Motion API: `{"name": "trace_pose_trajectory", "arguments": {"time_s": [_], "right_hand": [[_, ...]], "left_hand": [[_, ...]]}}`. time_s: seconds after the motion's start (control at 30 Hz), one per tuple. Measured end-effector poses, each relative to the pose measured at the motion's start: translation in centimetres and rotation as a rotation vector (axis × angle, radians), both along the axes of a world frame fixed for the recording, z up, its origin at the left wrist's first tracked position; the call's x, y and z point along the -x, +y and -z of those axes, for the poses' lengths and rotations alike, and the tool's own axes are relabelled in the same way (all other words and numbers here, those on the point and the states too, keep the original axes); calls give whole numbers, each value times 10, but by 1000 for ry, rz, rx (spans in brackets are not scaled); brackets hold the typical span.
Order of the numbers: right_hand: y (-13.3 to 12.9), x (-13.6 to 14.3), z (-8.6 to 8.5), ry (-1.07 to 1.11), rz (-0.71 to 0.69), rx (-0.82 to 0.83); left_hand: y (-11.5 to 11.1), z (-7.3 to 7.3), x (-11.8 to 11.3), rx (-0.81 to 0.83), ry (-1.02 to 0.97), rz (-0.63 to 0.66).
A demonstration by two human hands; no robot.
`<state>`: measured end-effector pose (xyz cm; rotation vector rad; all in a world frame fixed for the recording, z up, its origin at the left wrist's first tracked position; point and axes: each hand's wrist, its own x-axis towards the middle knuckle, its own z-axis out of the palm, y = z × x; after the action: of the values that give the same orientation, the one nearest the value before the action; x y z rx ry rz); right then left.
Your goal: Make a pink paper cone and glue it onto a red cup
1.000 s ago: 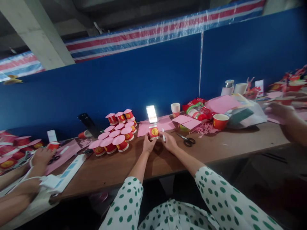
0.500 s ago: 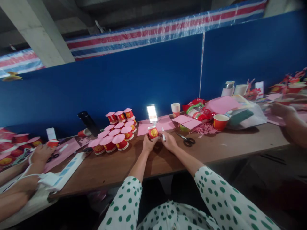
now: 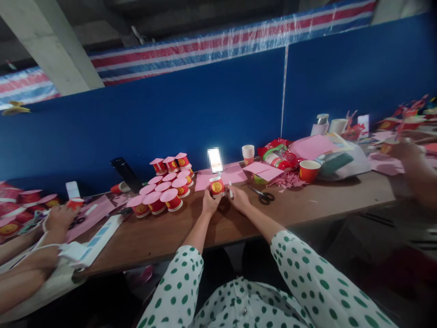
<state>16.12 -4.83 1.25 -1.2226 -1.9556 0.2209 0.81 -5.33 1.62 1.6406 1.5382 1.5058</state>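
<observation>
A red paper cup [image 3: 216,186] with a round yellow emblem and a pale rim is gripped in my left hand [image 3: 210,202], just above the table. Beside it my right hand [image 3: 239,199] closes round a slim white stick-like thing [image 3: 231,191], whose kind I cannot make out. Its upper end points up near the cup's right side. Behind the cup, pink paper sheets [image 3: 235,174] lie under a bright, blurred-out screen [image 3: 215,160]. Several red cups with pink paper discs on top [image 3: 171,197] stand grouped to the left. Black-handled scissors [image 3: 264,196] rest right of my right hand.
A black bottle [image 3: 125,174] leans at the back left. A white power strip [image 3: 99,241] lies near the front edge. Pink paper shreds [image 3: 289,180], a red cup [image 3: 309,171] and a plastic bag [image 3: 353,166] sit rightward. Other people's hands [image 3: 58,216] work at both ends.
The view has shifted slightly. My hands keep the same hold on the cup and the white stick-like thing. At the far right, another person's hand has moved a little.
</observation>
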Motion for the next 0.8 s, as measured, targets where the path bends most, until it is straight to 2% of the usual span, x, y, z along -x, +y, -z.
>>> {"name": "trace_pose_trajectory", "arguments": {"time_s": [0.17, 0.37, 0.8], "right_hand": [[0, 1, 0, -18, 1, 0], [0, 1, 0, 13, -26, -31], [1, -2, -1, 56, -77, -4]], "left_hand": [[0, 3, 2, 25, 64, 5], [2, 5, 5, -56, 128, -39], [-9, 4, -4, 23, 299, -94]]}}
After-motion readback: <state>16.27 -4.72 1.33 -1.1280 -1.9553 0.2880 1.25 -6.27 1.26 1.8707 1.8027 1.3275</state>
